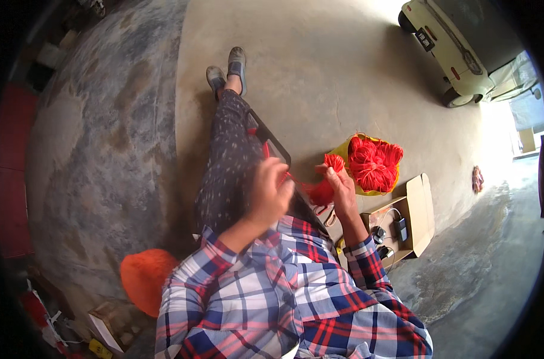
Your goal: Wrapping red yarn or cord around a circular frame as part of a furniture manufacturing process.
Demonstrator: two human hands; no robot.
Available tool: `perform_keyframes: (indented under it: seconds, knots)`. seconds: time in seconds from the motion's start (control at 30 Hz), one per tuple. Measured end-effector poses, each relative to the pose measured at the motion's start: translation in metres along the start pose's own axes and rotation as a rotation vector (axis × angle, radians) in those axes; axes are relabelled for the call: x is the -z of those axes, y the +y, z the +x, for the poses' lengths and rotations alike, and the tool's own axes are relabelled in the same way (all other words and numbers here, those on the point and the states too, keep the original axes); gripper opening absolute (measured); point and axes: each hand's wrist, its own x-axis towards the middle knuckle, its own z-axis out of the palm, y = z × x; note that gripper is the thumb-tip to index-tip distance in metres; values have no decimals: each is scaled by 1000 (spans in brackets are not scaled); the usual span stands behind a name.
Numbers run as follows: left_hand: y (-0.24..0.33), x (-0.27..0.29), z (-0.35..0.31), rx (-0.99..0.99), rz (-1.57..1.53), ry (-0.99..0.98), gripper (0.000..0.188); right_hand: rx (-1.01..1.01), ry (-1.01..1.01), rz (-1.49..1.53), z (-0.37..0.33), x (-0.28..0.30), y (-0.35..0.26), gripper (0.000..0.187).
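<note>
My right hand (342,190) is closed around a bundle of thin red cord (333,161), and more red strands hang below its fingers. To its left is my left hand (271,192), smeared by motion above my lap. A red strand runs beside its fingers toward the bundle, but the blur hides whether they grip it. Just right of my right hand, a yellow container (342,148) holds a large heap of red cord (375,164). A dark tray or board (278,146) with red pieces on it lies along my legs, partly covered by my hands.
An opened cardboard box (420,209) with cables and small black devices stands at my right. Behind my left elbow is an orange, fuzzy rounded thing (145,280). A pale vehicle (454,54) is parked at the far right on the concrete floor (320,66).
</note>
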Motion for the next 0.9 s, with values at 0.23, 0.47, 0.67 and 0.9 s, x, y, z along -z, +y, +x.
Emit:
perform_keyframes:
  seconds: [0.23,0.47,0.67,0.9]
  knots:
    - [61,7,2,20,-276,-364,39,177,-426,303,-16,-38,-17,65]
    - [18,57,55,-233,-204,-156,27,-89,-254,433,13,-12,-13,36]
    - [-17,50,78,-531,774,-83,18,215,-178,-643,53,-26,3,35]
    - [-28,16,64,3,417,-209,14,135,-160,-942,59,-45,1,32]
